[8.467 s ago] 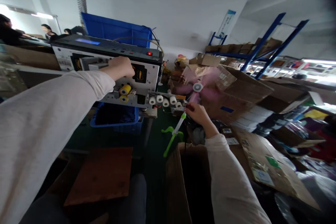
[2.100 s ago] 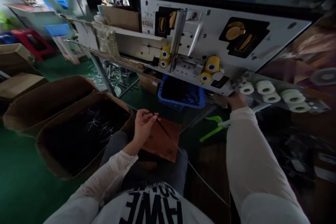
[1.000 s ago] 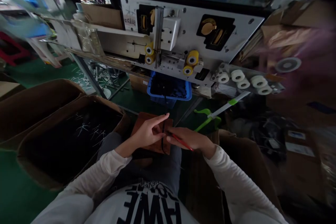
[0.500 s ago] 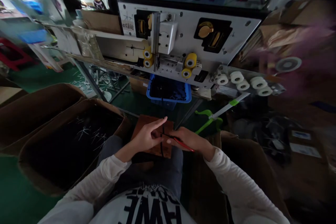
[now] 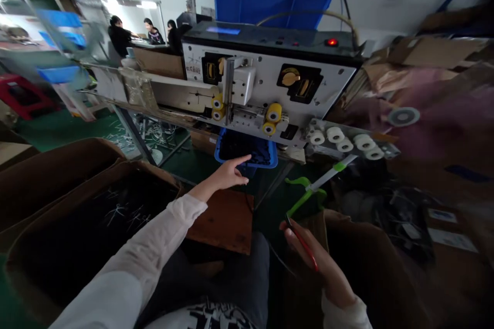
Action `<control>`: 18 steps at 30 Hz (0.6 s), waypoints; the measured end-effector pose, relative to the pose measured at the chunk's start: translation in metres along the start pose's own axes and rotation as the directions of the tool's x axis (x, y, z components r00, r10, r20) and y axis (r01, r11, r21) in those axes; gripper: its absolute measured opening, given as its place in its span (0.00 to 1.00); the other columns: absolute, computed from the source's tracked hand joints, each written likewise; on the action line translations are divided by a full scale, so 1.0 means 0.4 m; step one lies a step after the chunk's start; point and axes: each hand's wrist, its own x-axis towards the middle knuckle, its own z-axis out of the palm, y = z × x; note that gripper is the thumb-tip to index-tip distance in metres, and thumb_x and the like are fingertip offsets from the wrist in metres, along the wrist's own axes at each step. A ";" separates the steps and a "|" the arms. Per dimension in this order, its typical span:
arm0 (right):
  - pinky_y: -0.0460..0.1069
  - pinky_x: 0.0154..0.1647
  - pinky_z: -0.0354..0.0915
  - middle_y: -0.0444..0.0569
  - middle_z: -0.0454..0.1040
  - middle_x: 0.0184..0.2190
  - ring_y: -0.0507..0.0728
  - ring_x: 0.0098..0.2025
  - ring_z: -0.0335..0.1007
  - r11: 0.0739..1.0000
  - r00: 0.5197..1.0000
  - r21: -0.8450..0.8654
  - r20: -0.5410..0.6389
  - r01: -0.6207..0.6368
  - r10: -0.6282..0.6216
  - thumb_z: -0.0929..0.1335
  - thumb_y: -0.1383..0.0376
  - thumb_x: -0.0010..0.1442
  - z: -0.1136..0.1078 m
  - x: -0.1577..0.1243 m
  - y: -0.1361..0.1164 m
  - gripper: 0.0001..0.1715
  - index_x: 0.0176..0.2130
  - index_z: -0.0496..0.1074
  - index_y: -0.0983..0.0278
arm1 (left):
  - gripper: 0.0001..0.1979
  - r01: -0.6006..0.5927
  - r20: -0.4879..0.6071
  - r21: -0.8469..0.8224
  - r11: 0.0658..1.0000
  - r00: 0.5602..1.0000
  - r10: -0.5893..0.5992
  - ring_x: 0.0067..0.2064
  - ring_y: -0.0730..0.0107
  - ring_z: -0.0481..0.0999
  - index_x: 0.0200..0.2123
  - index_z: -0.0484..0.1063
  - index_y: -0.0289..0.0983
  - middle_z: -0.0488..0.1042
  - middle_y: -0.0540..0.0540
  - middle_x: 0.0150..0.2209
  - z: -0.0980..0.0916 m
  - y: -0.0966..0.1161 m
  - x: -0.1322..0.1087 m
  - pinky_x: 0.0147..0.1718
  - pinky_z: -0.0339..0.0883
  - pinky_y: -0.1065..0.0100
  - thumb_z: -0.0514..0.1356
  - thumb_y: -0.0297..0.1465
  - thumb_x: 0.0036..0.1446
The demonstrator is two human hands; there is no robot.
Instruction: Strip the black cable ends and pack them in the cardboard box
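My left hand reaches forward with its fingers apart, holding nothing, just above the blue bin under the machine. My right hand is low at the right, pinching a thin red wire with a dark tip. A thin dark wire trails below that hand. Above both hands stands a wire-processing machine with a white front panel, yellow rollers and a row of white rollers. A brown wooden board lies on my lap, untouched by either hand.
To the left, an open cardboard box holds several pale cut wires. A green plastic stand sits right of the bin. Cardboard boxes and a blurred pink fan fill the right. Several people work at the far left.
My hands have come apart and left the board. The left has moved forward toward the bin, and the right has moved down and right with the red wire. The view has tilted upward.
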 end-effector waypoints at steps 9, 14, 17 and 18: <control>0.56 0.37 0.69 0.51 0.74 0.35 0.61 0.34 0.72 0.964 0.939 -0.185 -0.320 -0.193 0.127 0.70 0.53 0.48 -0.110 -0.049 0.153 0.28 0.45 0.63 0.62 | 0.44 0.036 -0.312 0.252 0.967 0.949 0.046 0.20 0.78 0.72 0.59 0.61 0.38 0.75 0.44 0.38 -0.021 0.011 0.110 0.22 0.68 0.73 0.68 0.22 0.34; 0.53 0.39 0.66 0.54 0.77 0.37 0.61 0.38 0.72 0.902 0.879 -0.335 -0.469 -0.271 0.090 0.64 0.59 0.57 -0.296 0.125 0.100 0.17 0.44 0.73 0.63 | 0.28 -0.154 -0.294 0.359 0.921 0.917 0.268 0.27 0.72 0.76 0.52 0.66 0.37 0.73 0.50 0.30 -0.004 0.011 0.050 0.30 0.71 0.70 0.65 0.32 0.46; 0.53 0.42 0.64 0.57 0.76 0.39 0.63 0.43 0.71 0.803 0.834 -0.461 -0.546 -0.378 0.079 0.65 0.63 0.55 -0.356 0.296 0.062 0.15 0.41 0.75 0.66 | 0.21 -0.196 -0.284 0.318 0.927 0.913 0.291 0.29 0.71 0.76 0.46 0.70 0.37 0.72 0.49 0.30 0.022 0.019 0.009 0.29 0.72 0.71 0.64 0.36 0.48; 0.53 0.43 0.64 0.59 0.76 0.39 0.64 0.44 0.71 0.786 0.842 -0.486 -0.535 -0.381 0.077 0.64 0.63 0.56 -0.365 0.353 0.048 0.16 0.41 0.74 0.68 | 0.19 -0.195 -0.296 0.299 0.934 0.912 0.285 0.29 0.70 0.77 0.44 0.70 0.37 0.72 0.49 0.30 0.028 0.024 -0.004 0.28 0.72 0.71 0.64 0.36 0.48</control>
